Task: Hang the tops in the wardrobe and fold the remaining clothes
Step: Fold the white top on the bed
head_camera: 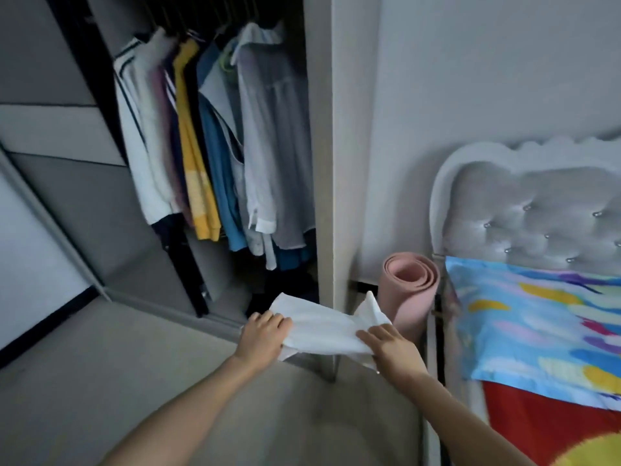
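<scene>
At the far left a grey sliding door (67, 196) stands pushed aside, and the open wardrobe (349, 146) beside it shows a row of hanging tops: a white top with dark stripes (141, 156), a yellow top (195, 169), a blue top (218, 183) and, furthest right, a pale grey shirt (272, 146) whose cuff hangs low. Below them the pale floor (100, 364) runs up to the wardrobe's base. In front of that base the left hand (263, 338) grips the left edge of a white garment (322, 326), its fingers curled over the top of the cloth. The garment is stretched in the air between the two hands, low before the wardrobe's right side panel; what kind of clothing it is cannot be told. The right hand (391, 348) pinches the garment's right end, fingers laid over the cloth and thumb hidden beneath, with a corner sticking up just beyond them. Behind this hand a rolled pink mat (411, 290) stands upright between the wardrobe and a bed. The bed's tufted grey headboard (537, 210) rises against the wall, with a multicoloured pillow (537, 327) lying below it on a red sheet (544, 418).
</scene>
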{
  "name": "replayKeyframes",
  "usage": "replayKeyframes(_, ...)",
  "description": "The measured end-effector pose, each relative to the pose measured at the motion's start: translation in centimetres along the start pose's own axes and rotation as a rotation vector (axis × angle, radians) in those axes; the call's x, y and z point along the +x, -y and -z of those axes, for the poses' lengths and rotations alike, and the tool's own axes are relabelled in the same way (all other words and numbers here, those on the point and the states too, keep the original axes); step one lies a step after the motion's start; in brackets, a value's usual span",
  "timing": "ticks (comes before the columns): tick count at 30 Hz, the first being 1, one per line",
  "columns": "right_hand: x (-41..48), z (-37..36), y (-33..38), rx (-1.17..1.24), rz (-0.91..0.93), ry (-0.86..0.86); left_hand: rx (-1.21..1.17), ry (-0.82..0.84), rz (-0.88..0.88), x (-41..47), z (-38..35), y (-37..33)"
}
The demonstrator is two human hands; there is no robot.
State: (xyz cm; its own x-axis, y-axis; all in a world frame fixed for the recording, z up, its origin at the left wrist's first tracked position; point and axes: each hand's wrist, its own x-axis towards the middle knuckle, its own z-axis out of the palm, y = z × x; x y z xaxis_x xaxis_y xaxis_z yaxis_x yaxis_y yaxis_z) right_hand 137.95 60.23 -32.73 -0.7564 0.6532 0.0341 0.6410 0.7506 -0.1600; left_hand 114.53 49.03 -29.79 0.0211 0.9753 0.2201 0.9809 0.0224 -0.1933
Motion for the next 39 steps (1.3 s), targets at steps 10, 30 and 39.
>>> replayKeyframes(10, 16.5, -7.7, 17.2, 0.004, 0.163, 0.129, 0.031, 0.073, 0.204, -8.6, -7.1, 20.8)
replayKeyframes(30, 39.7, -20.1, 24.8, 0.137, 0.198, 0.480, -0.175, 0.248, 0.321, -5.7, -23.8, 40.6)
replayKeyframes(39, 52.4, -26.3, 23.3, 0.140, 0.132, 0.490, -0.236, 0.282, 0.328, 2.2, -34.1, 48.5)
